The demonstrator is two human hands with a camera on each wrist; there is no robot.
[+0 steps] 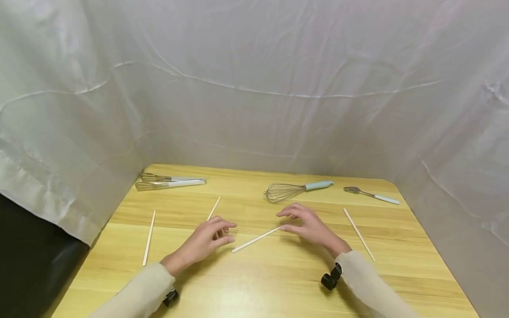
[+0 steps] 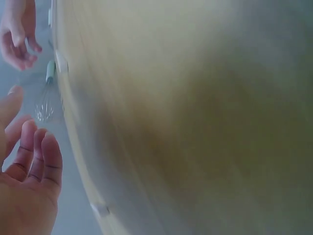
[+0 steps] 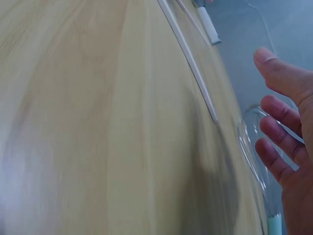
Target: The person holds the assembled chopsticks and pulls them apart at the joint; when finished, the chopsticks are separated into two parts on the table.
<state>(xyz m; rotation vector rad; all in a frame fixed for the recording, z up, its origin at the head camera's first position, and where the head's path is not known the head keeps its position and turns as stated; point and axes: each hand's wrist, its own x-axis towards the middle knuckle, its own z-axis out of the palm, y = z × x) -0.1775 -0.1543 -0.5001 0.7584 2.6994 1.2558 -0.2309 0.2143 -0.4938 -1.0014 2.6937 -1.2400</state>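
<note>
My left hand (image 1: 207, 238) hovers over the table with loosely bent fingers and nothing between them; in its wrist view the palm and fingertips (image 2: 52, 152) show. A chopstick (image 1: 214, 208) lies just beyond it, its near end hidden by the hand. To the right, my right hand (image 1: 308, 225) is also held above the table, thumb and fingers apart and holding nothing. Between the hands lies another chopstick (image 1: 256, 240), slanting up toward the right thumb. The right wrist view shows this chopstick (image 3: 188, 56) apart from the thumb.
Further chopsticks lie at the left (image 1: 149, 238) and right (image 1: 359, 235). Along the back are tongs (image 1: 171, 182), a whisk (image 1: 298, 191) with a pale blue handle, and a fork (image 1: 371, 194). Grey curtain (image 1: 254, 123) stands behind the wooden table (image 1: 254, 291) and on both sides.
</note>
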